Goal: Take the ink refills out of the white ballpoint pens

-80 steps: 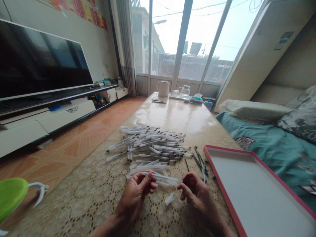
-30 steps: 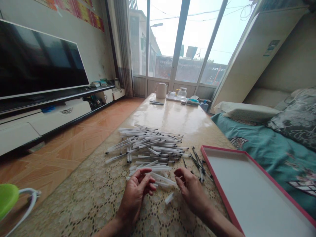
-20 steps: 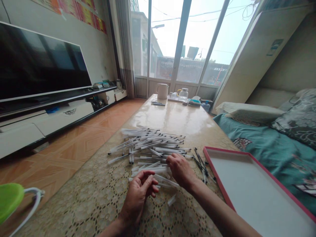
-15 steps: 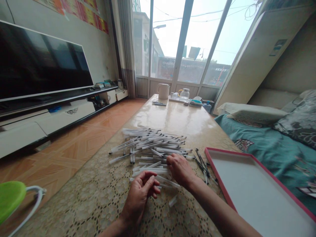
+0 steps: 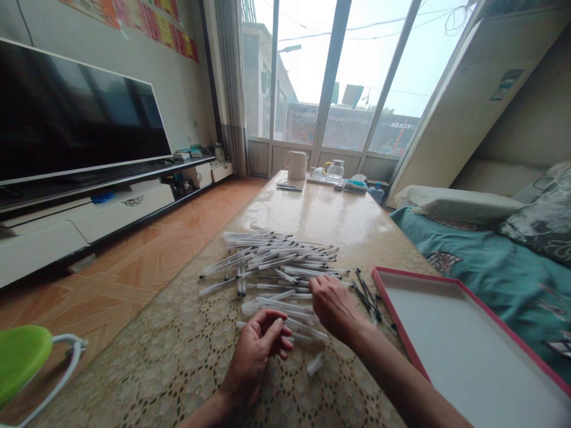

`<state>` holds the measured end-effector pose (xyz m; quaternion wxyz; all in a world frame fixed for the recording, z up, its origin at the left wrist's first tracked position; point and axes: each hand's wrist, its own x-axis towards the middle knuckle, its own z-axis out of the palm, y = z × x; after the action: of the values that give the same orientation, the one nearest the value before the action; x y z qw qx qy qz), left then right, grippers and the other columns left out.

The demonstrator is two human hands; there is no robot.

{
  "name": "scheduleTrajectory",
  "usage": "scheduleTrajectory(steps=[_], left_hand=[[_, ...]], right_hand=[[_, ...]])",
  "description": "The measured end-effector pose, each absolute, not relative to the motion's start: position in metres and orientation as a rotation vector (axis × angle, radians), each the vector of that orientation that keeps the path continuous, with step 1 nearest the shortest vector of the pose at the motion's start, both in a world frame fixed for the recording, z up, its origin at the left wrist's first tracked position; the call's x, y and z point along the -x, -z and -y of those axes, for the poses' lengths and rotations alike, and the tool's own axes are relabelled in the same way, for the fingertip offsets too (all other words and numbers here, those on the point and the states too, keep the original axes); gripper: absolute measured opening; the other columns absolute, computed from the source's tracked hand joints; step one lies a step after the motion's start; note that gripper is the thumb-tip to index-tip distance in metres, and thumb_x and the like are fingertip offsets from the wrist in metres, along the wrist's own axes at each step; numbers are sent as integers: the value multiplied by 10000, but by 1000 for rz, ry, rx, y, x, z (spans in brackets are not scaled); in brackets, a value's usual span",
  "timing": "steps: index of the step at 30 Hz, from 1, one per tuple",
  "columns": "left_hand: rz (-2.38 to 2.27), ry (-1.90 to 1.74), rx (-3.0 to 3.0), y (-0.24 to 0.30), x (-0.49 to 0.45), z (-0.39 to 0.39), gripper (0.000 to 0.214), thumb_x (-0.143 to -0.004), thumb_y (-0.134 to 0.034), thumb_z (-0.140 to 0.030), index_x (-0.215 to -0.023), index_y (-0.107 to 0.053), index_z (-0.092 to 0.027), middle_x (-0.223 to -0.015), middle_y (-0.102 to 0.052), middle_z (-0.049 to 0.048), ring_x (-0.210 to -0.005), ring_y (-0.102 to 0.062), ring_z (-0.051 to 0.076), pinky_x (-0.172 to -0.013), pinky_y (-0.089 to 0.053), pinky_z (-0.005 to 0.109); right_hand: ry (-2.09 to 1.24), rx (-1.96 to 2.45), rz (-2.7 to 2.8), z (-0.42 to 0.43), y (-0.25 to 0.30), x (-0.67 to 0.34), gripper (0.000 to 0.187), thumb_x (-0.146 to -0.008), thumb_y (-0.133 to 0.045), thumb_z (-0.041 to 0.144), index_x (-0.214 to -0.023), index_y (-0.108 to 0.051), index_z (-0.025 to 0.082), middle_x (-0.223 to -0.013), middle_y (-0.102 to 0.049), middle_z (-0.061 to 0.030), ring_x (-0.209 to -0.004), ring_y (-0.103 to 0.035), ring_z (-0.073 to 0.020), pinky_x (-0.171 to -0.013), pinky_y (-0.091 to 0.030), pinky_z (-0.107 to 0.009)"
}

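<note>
A heap of clear plastic pens (image 5: 276, 261) lies across the middle of a long table (image 5: 312, 214) covered near me with a lace-patterned cloth. My left hand (image 5: 259, 351) rests near the table's front, fingers curled around clear pen tubes that stick out to the right. My right hand (image 5: 332, 306) reaches forward, palm down, onto the near edge of the heap, its fingers bent over the pens. A few thin dark refills (image 5: 368, 291) lie just right of that hand. A small clear cap (image 5: 314, 364) lies between my forearms.
A shallow white tray with a red rim (image 5: 401, 333) sits at the right. At the table's far end stand a white jug (image 5: 296, 164) and a glass pot (image 5: 335, 170). A television is on the left, a teal-covered bed on the right, a green stool at bottom left.
My right hand left its place next to the left hand and moved forward onto the pen heap. The left hand stayed, still holding the tubes.
</note>
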<state>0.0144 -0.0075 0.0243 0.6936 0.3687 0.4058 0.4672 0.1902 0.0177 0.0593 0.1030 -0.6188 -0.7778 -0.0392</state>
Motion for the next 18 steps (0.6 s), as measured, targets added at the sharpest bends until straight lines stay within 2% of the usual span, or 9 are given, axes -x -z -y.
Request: scheduleTrajectory(steps=[4, 7, 10, 15, 18], left_hand=[[-904, -1039, -838, -25, -15, 8, 232, -673, -708, -314, -798, -612, -144, -638, -649, 16, -490, -595, 126, -434, -443, 211], [-906, -1034, -850, -24, -15, 8, 238, -688, -697, -325, -812, -611, -141, -651, -651, 17, -499, -599, 124, -445, -451, 213], [-893, -1026, -864, -23, -15, 7, 279, -705, -688, -328, -886, -595, -137, -669, -653, 16, -512, -602, 121, -452, -456, 211], [-863, -1038, -874, -21, -15, 7, 430, -721, -683, -342, -1061, -512, -140, -693, -649, 5, -511, -606, 116, -440, -458, 200], [-863, -1045, -899, -20, -16, 7, 444, -716, -689, -349, -1058, -501, -139, -647, -628, -15, -457, -583, 104, -392, -426, 180]], right_hand=[[22, 1782, 2120, 2, -65, -209, 124, -818, -425, 90, -804, -502, 187, -750, -575, -24, -671, -527, -152, -618, -376, -235], [-232, 1656, 1746, 20, -63, -220, 57, -833, -470, 204, -777, -478, 208, -668, -527, 13, -601, -498, -144, -558, -377, -232], [-454, 1588, 1490, 39, -55, -224, 118, -833, -502, 300, -756, -484, 212, -654, -509, 18, -606, -493, -150, -558, -384, -244], [-749, 1502, 1361, 61, -47, -218, 212, -815, -542, 391, -727, -485, 208, -637, -460, 34, -602, -452, -138, -542, -376, -232], [-850, 1477, 1312, 66, -44, -216, 240, -808, -554, 419, -725, -486, 204, -635, -464, 33, -604, -454, -136, -543, -377, -230]])
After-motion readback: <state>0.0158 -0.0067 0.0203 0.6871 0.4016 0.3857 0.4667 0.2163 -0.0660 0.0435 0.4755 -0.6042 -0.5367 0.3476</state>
